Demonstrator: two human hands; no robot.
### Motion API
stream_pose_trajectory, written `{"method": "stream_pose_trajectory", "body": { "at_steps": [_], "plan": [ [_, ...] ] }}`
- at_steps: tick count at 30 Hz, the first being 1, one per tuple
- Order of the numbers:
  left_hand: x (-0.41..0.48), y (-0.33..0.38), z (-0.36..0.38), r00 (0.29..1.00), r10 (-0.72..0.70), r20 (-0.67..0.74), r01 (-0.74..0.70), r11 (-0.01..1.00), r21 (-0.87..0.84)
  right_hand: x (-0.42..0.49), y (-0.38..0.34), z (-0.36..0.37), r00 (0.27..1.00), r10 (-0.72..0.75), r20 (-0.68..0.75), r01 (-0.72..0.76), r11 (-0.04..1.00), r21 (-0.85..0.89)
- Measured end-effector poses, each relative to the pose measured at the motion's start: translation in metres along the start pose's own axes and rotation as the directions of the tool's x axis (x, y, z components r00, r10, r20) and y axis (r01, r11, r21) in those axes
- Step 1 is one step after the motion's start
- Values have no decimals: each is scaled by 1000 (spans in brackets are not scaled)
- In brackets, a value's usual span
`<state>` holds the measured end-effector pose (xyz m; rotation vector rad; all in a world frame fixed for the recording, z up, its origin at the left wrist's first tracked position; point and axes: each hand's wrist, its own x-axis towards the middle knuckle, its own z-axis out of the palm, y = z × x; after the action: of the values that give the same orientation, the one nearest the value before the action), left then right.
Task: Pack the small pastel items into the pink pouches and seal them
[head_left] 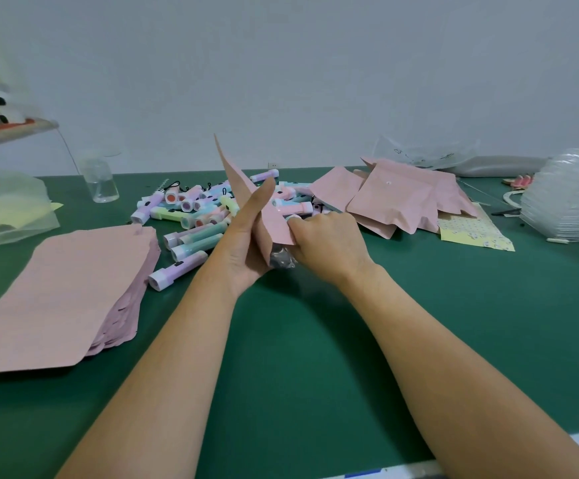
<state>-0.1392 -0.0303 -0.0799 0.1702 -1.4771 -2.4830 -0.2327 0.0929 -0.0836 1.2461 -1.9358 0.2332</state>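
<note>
Smooth green mat [298,357], left hand [246,236] and right hand [328,245] both tight around one flat, matte pink pouch [238,181]

soft even light, faint shadows; left edge blurred, wide-angle bending.

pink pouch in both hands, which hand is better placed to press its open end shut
Right, probably. The right hand pinches with its fingers the flat pink pouch at the edge beside its open, silvery-lined end, while the left hand cradles the pouch's body, thumb laid along it.
</note>
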Motion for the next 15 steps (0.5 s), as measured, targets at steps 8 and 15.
{"method": "stream_pose_trajectory", "body": {
  "at_steps": [8, 15],
  "plan": [
    [-2, 11, -10, 985, 80, -151, -121, 951, -283, -10, 3, -1, 979, 190, -70, -93, 733, 674],
    [1, 7, -29, 959, 215, -182, -281, 790, -546, -8, 3, 21, 863, -31, 504, -220, 875, 431]
  ]
}}
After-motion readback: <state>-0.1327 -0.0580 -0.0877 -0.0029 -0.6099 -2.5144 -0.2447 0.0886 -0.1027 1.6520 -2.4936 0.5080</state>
